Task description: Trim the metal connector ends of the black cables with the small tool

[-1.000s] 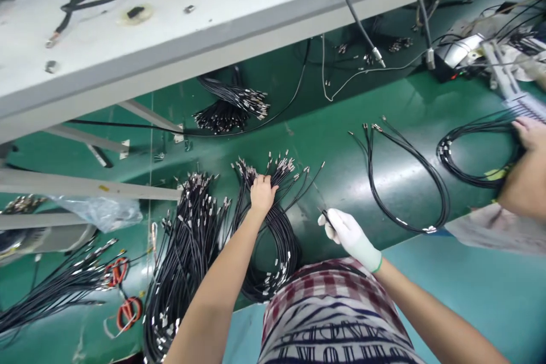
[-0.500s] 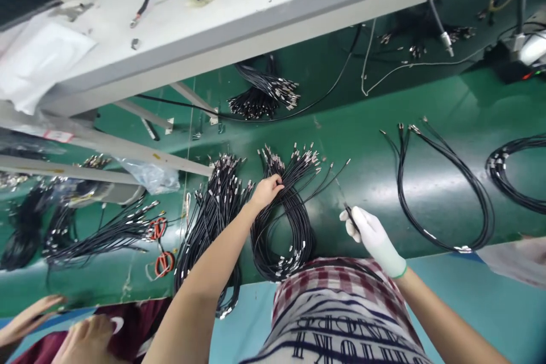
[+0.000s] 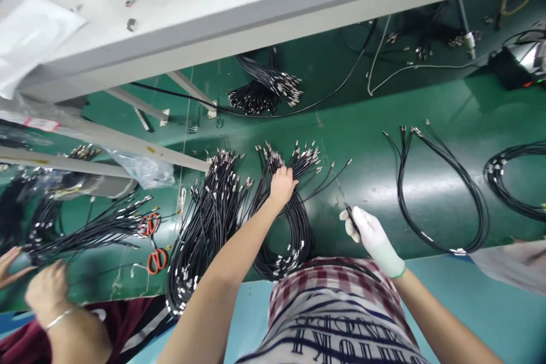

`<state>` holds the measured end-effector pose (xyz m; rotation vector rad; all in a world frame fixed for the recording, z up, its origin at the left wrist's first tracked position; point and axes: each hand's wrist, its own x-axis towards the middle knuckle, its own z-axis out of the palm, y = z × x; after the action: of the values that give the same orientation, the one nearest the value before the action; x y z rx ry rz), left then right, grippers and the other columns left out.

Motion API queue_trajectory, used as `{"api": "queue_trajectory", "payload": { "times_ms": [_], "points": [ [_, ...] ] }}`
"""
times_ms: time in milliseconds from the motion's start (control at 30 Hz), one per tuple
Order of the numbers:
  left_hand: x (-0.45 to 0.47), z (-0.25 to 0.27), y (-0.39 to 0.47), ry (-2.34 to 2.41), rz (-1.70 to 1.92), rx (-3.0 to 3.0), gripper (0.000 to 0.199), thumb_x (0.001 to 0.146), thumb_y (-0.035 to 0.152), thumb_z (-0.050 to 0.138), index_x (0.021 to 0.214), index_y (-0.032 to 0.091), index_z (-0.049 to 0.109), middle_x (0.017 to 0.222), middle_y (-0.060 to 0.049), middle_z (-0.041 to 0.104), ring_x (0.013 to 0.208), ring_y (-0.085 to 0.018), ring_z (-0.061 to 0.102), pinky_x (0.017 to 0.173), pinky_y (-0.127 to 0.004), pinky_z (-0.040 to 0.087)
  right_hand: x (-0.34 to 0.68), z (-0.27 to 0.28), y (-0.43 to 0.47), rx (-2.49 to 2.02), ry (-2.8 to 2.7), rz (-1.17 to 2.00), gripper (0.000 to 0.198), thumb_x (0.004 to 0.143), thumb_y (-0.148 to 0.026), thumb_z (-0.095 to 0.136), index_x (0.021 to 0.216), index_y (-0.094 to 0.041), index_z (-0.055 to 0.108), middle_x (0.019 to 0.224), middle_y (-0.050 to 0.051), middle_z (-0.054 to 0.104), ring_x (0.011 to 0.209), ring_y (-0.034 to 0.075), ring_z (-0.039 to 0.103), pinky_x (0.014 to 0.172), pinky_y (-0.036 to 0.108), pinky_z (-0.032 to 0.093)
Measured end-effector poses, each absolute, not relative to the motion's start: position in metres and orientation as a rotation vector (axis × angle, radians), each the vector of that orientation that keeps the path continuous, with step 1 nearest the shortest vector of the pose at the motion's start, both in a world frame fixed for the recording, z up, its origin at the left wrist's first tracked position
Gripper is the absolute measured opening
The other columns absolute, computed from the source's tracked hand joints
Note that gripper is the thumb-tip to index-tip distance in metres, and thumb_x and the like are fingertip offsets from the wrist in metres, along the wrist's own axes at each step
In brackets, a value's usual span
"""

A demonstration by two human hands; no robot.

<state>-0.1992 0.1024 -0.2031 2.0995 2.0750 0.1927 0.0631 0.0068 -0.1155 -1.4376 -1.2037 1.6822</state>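
My bare left hand [image 3: 283, 185] lies over the upper part of a looped bundle of black cables [image 3: 302, 227], fingers curled round some strands just below their metal-tipped ends. Its fingertips are partly hidden among the cables. In a white glove, my right hand [image 3: 370, 233] grips a slim black-handled tool [image 3: 350, 217] with a thin metal shaft, which looks like a screwdriver. The shaft points up and left, away from me, beside a few loose cable ends. Left of my left arm lies a thicker bundle of black cables [image 3: 217, 199] with many metal tips.
Orange-handled scissors [image 3: 157, 260] lie at left, near another cable bundle [image 3: 106, 227] and a co-worker's hands [image 3: 46, 290]. A white shelf [image 3: 256, 28] crosses the far side, with cable bundles [image 3: 268, 88] beneath. Coiled cables [image 3: 484, 205] rest on the green table at right.
My left hand has shifted slightly right and turned over the cable bundle. My right hand keeps its hold on the tool, nearly still. The co-worker's hands moved up and left.
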Motion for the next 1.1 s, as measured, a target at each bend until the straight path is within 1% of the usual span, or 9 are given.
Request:
{"api": "queue_trajectory", "payload": {
  "times_ms": [133,367,500,633,700,767,833,900,1100],
  "points": [
    [-0.181,-0.210,0.115,2.142,0.210,2.048,0.031,0.085,0.022,0.064,0.113,0.008,0.062,0.117,-0.020,0.056,0.114,-0.035,0.051,0.094,-0.046,0.044,0.062,-0.119,0.006,-1.407,-1.195,1.682,0.051,0.096,-0.059,0.037,0.094,-0.014,0.061,0.062,0.000,0.051,0.050,0.009,0.040,0.050,0.026,0.032],
    [-0.189,-0.192,0.110,2.039,0.445,2.007,0.020,0.088,0.020,0.059,0.104,0.013,0.067,0.112,-0.012,0.060,0.106,-0.025,0.058,0.095,-0.037,0.046,0.066,-0.116,0.002,-1.365,-1.159,1.704,0.049,0.096,-0.058,0.040,0.095,-0.014,0.062,0.064,0.000,0.051,0.052,0.009,0.040,0.050,0.025,0.031],
    [-0.207,-0.177,0.110,1.934,0.604,1.931,0.018,0.093,0.027,0.053,0.092,0.013,0.064,0.097,-0.009,0.065,0.084,-0.017,0.063,0.082,-0.029,0.051,0.072,-0.115,0.002,-1.365,-1.139,1.688,0.050,0.095,-0.059,0.041,0.094,-0.014,0.062,0.063,0.000,0.051,0.051,0.009,0.040,0.050,0.025,0.030],
    [-0.217,-0.174,0.115,1.802,0.606,1.865,0.019,0.096,0.025,0.044,0.091,0.013,0.059,0.079,-0.003,0.066,0.064,-0.012,0.062,0.068,-0.026,0.052,0.070,-0.112,0.003,-1.357,-1.157,1.689,0.052,0.094,-0.061,0.041,0.093,-0.014,0.062,0.063,0.000,0.052,0.051,0.010,0.040,0.050,0.026,0.031],
    [-0.211,-0.178,0.117,1.770,0.564,1.867,0.016,0.094,0.023,0.048,0.087,0.014,0.059,0.079,-0.003,0.066,0.068,-0.013,0.063,0.072,-0.027,0.052,0.068,-0.110,0.004,-1.348,-1.184,1.683,0.052,0.094,-0.061,0.041,0.093,-0.013,0.062,0.063,0.000,0.052,0.051,0.010,0.040,0.050,0.026,0.031],
    [-0.198,-0.185,0.120,1.788,0.526,1.881,0.006,0.087,0.020,0.059,0.085,0.014,0.060,0.090,-0.007,0.066,0.086,-0.018,0.064,0.085,-0.032,0.051,0.065,-0.108,0.003,-1.339,-1.209,1.676,0.051,0.095,-0.060,0.040,0.092,-0.014,0.062,0.062,0.000,0.052,0.050,0.009,0.041,0.050,0.026,0.032],
    [-0.181,-0.193,0.122,1.840,0.500,1.883,0.015,0.077,0.015,0.069,0.090,0.013,0.061,0.105,-0.012,0.063,0.105,-0.025,0.058,0.097,-0.040,0.045,0.062,-0.106,0.002,-1.330,-1.226,1.673,0.051,0.095,-0.059,0.039,0.093,-0.014,0.061,0.063,0.000,0.052,0.051,0.009,0.041,0.051,0.025,0.032],
    [-0.165,-0.199,0.125,1.893,0.488,1.865,0.027,0.071,0.008,0.072,0.094,0.012,0.059,0.112,-0.015,0.060,0.113,-0.029,0.053,0.102,-0.045,0.040,0.062,-0.104,0.000,-1.334,-1.228,1.662,0.050,0.096,-0.059,0.039,0.093,-0.014,0.061,0.063,0.000,0.052,0.050,0.009,0.041,0.050,0.025,0.032],
    [-0.171,-0.194,0.136,1.815,0.566,1.801,0.017,0.072,0.008,0.066,0.076,0.016,0.051,0.085,-0.006,0.057,0.090,-0.022,0.056,0.090,-0.039,0.044,0.070,-0.106,-0.008,-1.357,-1.178,1.618,0.051,0.096,-0.059,0.037,0.092,-0.013,0.060,0.062,-0.001,0.053,0.049,0.009,0.042,0.050,0.024,0.032]
  ]
}}
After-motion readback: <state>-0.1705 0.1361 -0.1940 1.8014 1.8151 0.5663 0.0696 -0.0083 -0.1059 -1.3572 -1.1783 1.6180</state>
